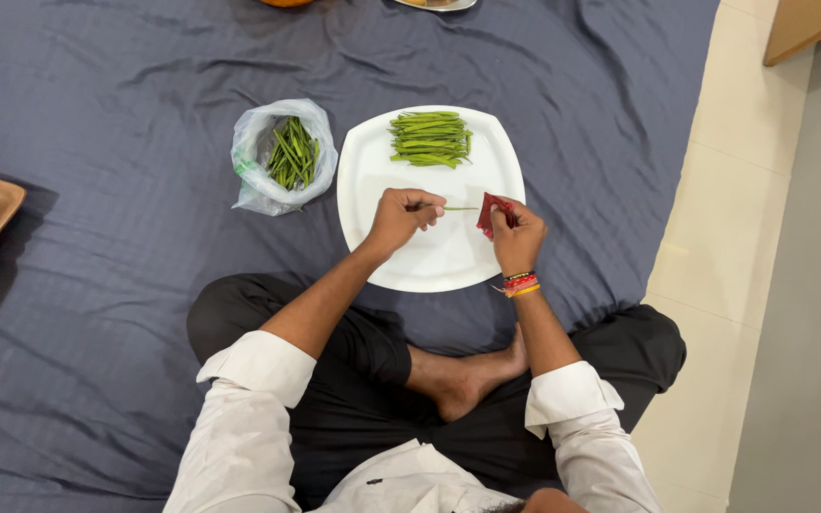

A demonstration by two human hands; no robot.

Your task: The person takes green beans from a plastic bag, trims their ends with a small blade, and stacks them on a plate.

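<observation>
At the top edge an orange object (pixel 285 2) and a second plate (pixel 437 5) are cut off, and the small red tool (pixel 493 213) in the right hand (pixel 517 239) is too wrapped in fingers to identify.

Both forearms reach forward over the white square plate (pixel 382 171). The left hand (pixel 399 218) pinches one thin green bean (pixel 461 208) at its end, fingers closed on it; the right hand's fingers are curled tight round the red tool at the bean's other end.

Trimmed beans (pixel 429 139) lie piled on the plate's far side. A clear plastic bag (pixel 257 161) of beans sits just left of the plate.
</observation>
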